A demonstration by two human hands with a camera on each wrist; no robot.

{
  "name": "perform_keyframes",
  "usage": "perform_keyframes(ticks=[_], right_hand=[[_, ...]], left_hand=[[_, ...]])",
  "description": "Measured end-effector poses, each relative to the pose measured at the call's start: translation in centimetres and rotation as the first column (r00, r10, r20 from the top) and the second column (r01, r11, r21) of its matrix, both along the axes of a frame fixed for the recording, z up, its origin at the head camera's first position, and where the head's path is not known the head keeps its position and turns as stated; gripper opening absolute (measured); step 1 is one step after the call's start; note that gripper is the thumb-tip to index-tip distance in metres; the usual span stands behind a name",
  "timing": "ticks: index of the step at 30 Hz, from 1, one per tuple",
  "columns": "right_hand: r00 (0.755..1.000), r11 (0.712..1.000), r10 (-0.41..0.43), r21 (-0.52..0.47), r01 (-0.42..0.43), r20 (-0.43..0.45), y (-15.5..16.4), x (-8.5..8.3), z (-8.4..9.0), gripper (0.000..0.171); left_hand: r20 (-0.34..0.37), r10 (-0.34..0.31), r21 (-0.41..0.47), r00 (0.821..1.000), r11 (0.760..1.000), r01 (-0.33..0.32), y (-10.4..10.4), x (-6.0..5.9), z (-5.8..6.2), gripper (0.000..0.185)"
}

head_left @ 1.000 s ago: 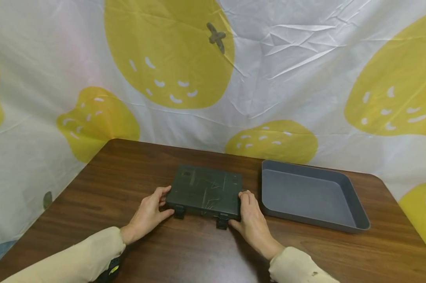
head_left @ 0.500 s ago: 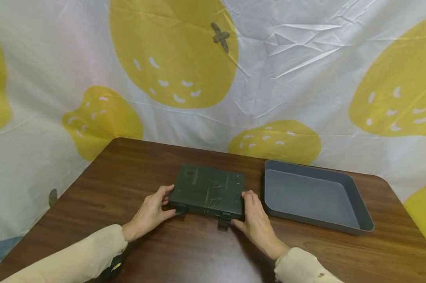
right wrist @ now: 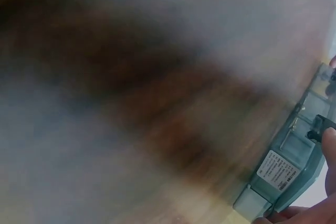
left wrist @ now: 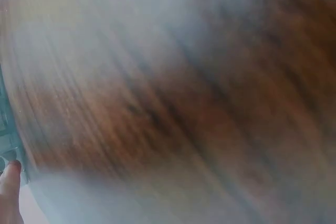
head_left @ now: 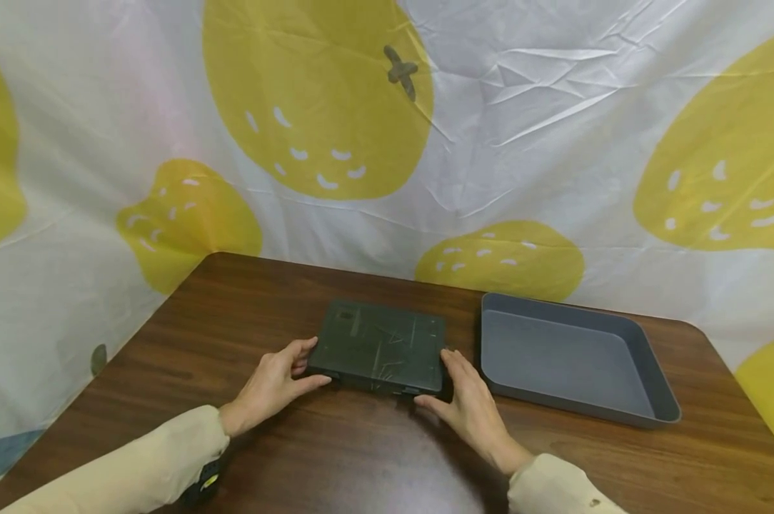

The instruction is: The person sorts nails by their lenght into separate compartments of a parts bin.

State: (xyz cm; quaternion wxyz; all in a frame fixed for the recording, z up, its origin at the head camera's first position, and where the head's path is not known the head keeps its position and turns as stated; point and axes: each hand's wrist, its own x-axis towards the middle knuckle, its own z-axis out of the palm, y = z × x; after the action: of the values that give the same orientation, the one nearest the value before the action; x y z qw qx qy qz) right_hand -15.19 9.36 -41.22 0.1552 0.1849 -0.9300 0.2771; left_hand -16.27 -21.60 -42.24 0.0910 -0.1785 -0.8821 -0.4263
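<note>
A dark translucent plastic storage box (head_left: 377, 346) with a shut lid lies on the table in the head view. My left hand (head_left: 271, 385) holds its near left corner, fingers along the side and thumb at the left front latch. On the opposite corner, my right hand (head_left: 475, 417) has its fingers at the right side and its thumb by the right front latch. The right wrist view shows a black latch (right wrist: 318, 128) under the thumb and a white printed label (right wrist: 278, 170) on the box's wall. Only a sliver of the box (left wrist: 5, 114) and the thumb (left wrist: 9, 190) enter the left wrist view.
A grey rectangular tray (head_left: 573, 407) stands right of the box, near the table's back edge. The brown wooden table (head_left: 361, 457) meets a white curtain (head_left: 335, 235) with yellow fruit prints behind it.
Both front latches, which stuck out toward me a second ago, are now folded up against the box's front under my thumbs. The box and tray stay in place; the head view has shifted slightly.
</note>
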Motion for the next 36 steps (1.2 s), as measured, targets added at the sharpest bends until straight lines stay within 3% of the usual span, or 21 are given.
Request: perform_keyframes(ticks=[11, 22, 31, 36], right_hand=[[0.999, 0.998, 0.027, -0.055, -0.029, -0.039, -0.15, -0.33, -0.10, 0.073], [1.000, 0.996, 0.007, -0.093, -0.007, 0.003, -0.72, -0.16, 0.07, 0.072], [1.000, 0.997, 0.005, -0.077, -0.005, 0.001, -0.78, -0.33, 0.31, 0.070], [0.999, 0.998, 0.032, -0.046, -0.031, 0.018, -0.32, -0.33, 0.75, 0.068]], left_hand=[[0.030, 0.021, -0.008, 0.999, 1.000, -0.021, -0.35, -0.11, 0.09, 0.068], [0.034, 0.048, 0.006, 0.998, 0.999, -0.048, -0.88, 0.21, 0.13, 0.066], [0.040, 0.057, 0.014, 0.998, 0.998, -0.058, -0.87, 0.17, 0.27, 0.065], [0.064, 0.032, 0.006, 0.997, 0.999, -0.032, -0.77, -0.22, 0.42, 0.064]])
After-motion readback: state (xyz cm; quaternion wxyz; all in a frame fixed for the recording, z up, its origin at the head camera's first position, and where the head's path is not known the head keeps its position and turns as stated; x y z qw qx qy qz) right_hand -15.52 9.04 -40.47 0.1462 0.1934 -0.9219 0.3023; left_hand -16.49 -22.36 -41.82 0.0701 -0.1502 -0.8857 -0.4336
